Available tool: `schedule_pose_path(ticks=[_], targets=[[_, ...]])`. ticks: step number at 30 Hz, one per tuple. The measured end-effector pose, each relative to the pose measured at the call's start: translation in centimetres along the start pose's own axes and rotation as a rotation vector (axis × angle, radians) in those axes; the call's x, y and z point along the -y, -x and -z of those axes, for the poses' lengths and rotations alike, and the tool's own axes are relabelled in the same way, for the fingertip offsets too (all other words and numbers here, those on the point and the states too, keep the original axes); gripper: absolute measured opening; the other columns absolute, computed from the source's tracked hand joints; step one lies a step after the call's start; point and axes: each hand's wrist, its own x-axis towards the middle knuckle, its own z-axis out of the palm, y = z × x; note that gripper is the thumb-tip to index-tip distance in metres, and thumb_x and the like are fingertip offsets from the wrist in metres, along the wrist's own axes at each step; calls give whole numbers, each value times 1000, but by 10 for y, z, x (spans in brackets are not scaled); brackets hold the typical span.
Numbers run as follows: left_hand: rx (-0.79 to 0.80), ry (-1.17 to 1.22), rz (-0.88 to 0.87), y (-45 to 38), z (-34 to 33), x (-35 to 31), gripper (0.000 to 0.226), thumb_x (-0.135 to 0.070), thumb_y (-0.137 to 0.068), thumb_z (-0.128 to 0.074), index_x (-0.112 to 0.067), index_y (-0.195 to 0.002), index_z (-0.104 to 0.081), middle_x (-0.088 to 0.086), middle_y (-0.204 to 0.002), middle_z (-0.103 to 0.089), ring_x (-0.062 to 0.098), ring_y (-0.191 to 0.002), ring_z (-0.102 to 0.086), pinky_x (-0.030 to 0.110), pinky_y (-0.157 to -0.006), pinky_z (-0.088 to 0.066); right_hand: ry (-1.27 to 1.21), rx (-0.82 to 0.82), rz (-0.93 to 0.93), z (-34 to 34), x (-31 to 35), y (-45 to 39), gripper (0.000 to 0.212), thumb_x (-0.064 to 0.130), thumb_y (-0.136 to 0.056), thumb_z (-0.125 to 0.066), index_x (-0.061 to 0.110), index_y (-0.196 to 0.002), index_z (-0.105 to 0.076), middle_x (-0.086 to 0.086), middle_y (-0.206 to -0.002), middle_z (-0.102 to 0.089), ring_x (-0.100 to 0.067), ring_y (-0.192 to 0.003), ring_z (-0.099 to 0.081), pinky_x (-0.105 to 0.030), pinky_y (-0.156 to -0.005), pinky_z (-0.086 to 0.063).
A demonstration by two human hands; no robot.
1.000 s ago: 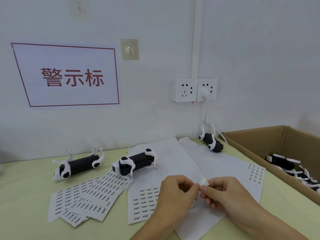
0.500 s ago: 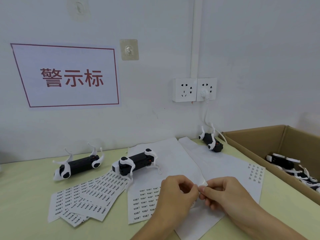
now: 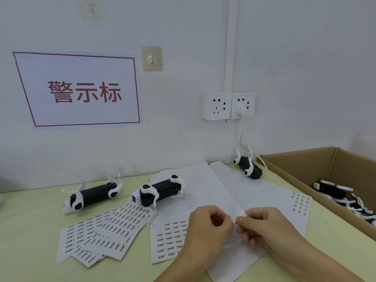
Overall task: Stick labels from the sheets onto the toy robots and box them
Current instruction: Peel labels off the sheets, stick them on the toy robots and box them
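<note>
Some black-and-white toy robots (image 3: 343, 195) already lie in the brown cardboard box (image 3: 301, 159) at right – three more (image 3: 160, 192) wait on the pale green desk (image 3: 30, 241) – while both hands' fingers (image 3: 240, 221) pinch a white label sheet's (image 3: 240, 212) corner

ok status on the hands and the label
Left hand and right hand both pinching a small label over the sheets. Three toy robots unboxed. Nothing in the way.

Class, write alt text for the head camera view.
Two bare hands, left hand and right hand, pinch a small clear label above white label sheets on a pale green table. Three black-and-white toy robots lie behind; an open cardboard box stands right.
</note>
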Motion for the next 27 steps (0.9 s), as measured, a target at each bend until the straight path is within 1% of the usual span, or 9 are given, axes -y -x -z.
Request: schedule_pose_path(ticks=[9, 13, 15, 16, 19, 21, 22, 24, 27], targets=[[-49, 81, 93, -2, 2, -1, 22, -13, -86, -66, -17, -64, -68, -8, -53, -63, 1, -47, -53, 14, -50, -41, 60, 11, -80, 9, 7, 1, 17, 6, -91, -67, 0, -75, -68, -18, -70, -70, -15, -50, -56, -20, -42, -40], [-65, 142, 165, -5, 5, 1, 22, -11, -84, -65, -17, -63, -68, -6, -56, -63, 3, -51, -54, 16, -50, -43, 111, 13, -142, 12, 9, 1, 16, 9, -92, -65, -4, -84, -68, -17, -68, -69, -16, -48, -55, -21, -42, -40], [-67, 171, 188, -7, 6, 1, 20, -10, -84, -65, -15, -65, -70, -4, -59, -65, 5, -55, -56, 17, -53, -46, 130, -1, -165, 14, 11, 1, 19, 13, -94, -62, -5, -88, -67, -17, -67, -70, -17, -48, -54, -22, -42, -40], [-67, 184, 194, -7, 6, 1, 19, -10, -85, -65, -14, -67, -71, -4, -61, -66, 5, -57, -58, 18, -56, -48, 153, -18, -165, 15, 12, 2, 21, 15, -95, -60, -3, -87, -65, -17, -67, -70, -17, -48, -54, -22, -42, -40], [-57, 211, 204, -8, 6, 2, 15, -13, -87, -67, -10, -73, -73, -3, -66, -68, 5, -61, -60, 18, -60, -49, 407, -147, -78, 18, 11, 2, 30, 22, -97, -55, 4, -76, -65, -8, -60, -72, -14, -44, -58, -21, -42, -42], [-53, 200, 195, -8, 6, 3, 15, -15, -87, -68, -9, -76, -74, -3, -68, -69, 5, -62, -60, 18, -62, -49, 543, -246, 49, 19, 9, 2, 23, 26, -95, -57, 13, -80, -68, 0, -56, -70, -8, -41, -59, -17, -39, -41], [-54, 197, 187, -8, 6, 3, 15, -15, -88, -68, -9, -76, -74, -3, -68, -69, 4, -62, -60, 18, -62, -49, 551, -259, 104, 19, 9, 1, 18, 27, -94, -59, 19, -82, -69, 2, -56, -70, -6, -42, -59, -15, -39, -40], [-57, 193, 169, -8, 6, 3, 16, -15, -88, -67, -14, -73, -73, -4, -67, -70, 3, -61, -60, 18, -63, -50, 481, -185, 137, 15, 9, 1, 17, 24, -94, -61, 23, -81, -72, 1, -57, -69, -7, -41, -52, -15, -39, -38], [-54, 167, 127, -8, 4, 4, 17, -16, -91, -66, -17, -74, -72, -4, -71, -71, 3, -63, -61, 21, -66, -51, 305, -42, 53, 9, 10, 2, 24, 16, -93, -62, 17, -77, -79, -3, -58, -65, -14, -43, -44, -20, -37, -31]])
